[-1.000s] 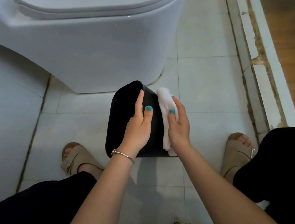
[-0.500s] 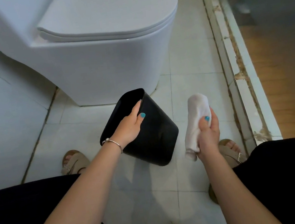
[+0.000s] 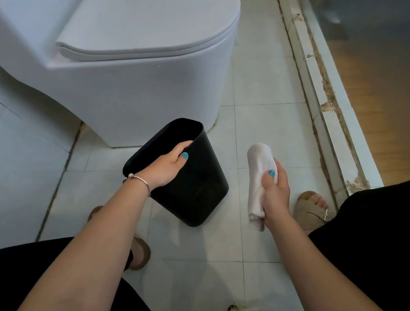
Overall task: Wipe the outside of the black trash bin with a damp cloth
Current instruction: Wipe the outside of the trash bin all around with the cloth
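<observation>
Gripping the black trash bin [image 3: 189, 182] by its rim, tilted over the floor tiles [image 3: 260, 119] w/ left hand [image 3: 166, 168] — right hand [image 3: 275, 192] clenches the cloth [image 3: 258, 173] apart from it — bin could slip, one-handed hold.

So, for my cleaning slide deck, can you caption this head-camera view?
Left hand tilts the black trash bin by its rim beside the toilet; right hand holds the white cloth clear.
</observation>
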`<state>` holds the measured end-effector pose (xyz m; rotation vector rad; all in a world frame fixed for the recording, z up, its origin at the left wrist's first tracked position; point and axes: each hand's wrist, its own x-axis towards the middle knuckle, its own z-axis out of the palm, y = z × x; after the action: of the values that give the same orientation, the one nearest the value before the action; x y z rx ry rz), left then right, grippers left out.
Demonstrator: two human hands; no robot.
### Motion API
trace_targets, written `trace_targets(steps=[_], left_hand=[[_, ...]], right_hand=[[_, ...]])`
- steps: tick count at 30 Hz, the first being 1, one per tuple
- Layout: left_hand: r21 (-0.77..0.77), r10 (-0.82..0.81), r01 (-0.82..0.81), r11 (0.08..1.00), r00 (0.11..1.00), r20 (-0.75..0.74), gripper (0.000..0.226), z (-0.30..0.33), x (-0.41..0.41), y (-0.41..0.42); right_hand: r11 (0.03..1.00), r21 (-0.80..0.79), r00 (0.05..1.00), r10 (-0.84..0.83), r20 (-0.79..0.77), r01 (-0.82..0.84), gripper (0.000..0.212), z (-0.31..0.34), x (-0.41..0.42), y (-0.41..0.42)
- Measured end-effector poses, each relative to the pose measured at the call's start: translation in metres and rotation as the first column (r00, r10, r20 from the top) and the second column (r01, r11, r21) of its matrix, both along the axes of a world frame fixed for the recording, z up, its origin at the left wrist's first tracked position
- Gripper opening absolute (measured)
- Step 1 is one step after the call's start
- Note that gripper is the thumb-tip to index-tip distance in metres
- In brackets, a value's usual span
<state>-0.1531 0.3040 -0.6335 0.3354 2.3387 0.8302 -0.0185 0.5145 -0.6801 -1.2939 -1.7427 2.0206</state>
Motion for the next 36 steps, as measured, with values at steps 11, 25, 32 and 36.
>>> trace_targets(steps=[11, 25, 32, 36], left_hand=[[-0.051, 0.124, -0.121, 0.991, 0.991, 0.051, 0.056, -0.002, -0.017, 0.003], [0.169, 0.346, -0.337, 0.926, 0.938, -0.023, 0.041, 0.001, 0.015, 0.023], [0.179, 0.331, -0.325, 0.929, 0.943, -0.006, 0.057, -0.02, 0.033, 0.024], [0.184, 0.366, -0.357, 0.916, 0.931, -0.013, 0.069, -0.023, 0.04, 0.026]], right_hand=[[0.999, -0.027, 0.999, -0.021, 0.046, 0.022, 0.038, -0.014, -0.005, -0.005], [0.999, -0.027, 0.997, 0.036, 0.064, -0.034, 0.039, -0.026, -0.009, -0.026], [0.998, -0.022, 0.998, 0.061, 0.017, -0.061, 0.038, -0.028, -0.013, -0.033], [0.998, -0.022, 0.998, 0.051, 0.029, -0.05, 0.038, -0.032, -0.013, -0.03]])
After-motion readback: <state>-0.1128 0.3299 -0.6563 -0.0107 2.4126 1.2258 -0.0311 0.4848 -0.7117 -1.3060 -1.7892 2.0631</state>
